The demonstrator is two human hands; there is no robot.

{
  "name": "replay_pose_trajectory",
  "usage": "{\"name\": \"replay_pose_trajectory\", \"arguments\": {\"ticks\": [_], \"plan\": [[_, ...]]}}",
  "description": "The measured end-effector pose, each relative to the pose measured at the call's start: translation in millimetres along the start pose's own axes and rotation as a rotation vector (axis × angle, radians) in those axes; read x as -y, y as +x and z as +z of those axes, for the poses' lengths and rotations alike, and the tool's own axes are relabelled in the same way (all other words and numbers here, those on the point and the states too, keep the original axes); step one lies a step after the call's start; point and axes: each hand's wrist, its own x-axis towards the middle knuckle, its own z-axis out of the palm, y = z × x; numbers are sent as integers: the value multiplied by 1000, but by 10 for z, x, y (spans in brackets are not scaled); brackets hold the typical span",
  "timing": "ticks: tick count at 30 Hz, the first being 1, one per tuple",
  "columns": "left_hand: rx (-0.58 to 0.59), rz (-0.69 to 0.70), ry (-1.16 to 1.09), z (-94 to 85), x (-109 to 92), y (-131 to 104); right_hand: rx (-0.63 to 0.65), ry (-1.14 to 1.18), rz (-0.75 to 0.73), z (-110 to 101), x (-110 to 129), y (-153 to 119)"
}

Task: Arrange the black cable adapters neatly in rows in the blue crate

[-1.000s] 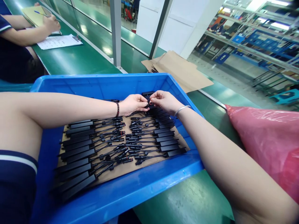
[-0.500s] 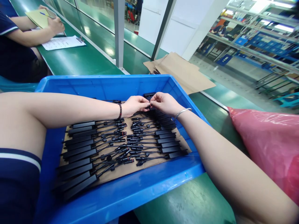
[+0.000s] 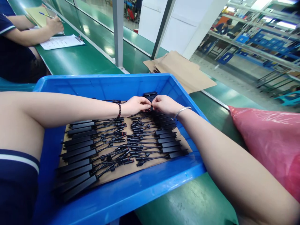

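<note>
Inside a blue bin [image 3: 112, 200], black boxes with short cables [image 3: 81, 153] lie in a left row and a right row [image 3: 167, 140], their connector ends toward the middle, on brown cardboard [image 3: 117, 176]. My left hand [image 3: 137, 104] and my right hand [image 3: 164, 103] meet over the back right part of the bin. Fingertips of both are pinched on a small black connector [image 3: 150, 108], mostly hidden between them. Another black box [image 3: 150, 94] shows just behind my hands.
Brown cardboard sheets [image 3: 180, 70] lie behind the bin on the green table. A pink plastic bag [image 3: 269, 137] is at the right. At the upper left a person's hand [image 3: 55, 25] holds a pen near a clipboard with paper [image 3: 62, 42]. Metal posts [image 3: 118, 34] stand behind.
Both hands have shifted very slightly, and the fingertips have closed nearer together around the connector. The view has moved a little. The boxes in the bin lie as before.
</note>
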Motion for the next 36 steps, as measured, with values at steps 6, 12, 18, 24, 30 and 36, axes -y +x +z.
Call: {"name": "replay_pose_trajectory", "arguments": {"ticks": [6, 12, 18, 24, 30, 36], "plan": [[-53, -5, -118, 35, 24, -20, 125, 420, 152, 8, -57, -37], [-96, 13, -198, 36, 31, -1, 100, 503, 201, -27, -85, -53], [-68, -3, -137, -4, -45, 26, 111, 465, 193, -44, -135, -32], [107, 289, 739, -210, -305, 29, 145, 479, 234, -74, -176, -40], [452, 454, 1156, -101, -249, -154, 163, 432, 183, -98, -219, -25], [387, 383, 1187, 1, -61, -234, 174, 353, 187, -92, -210, -33]]}}
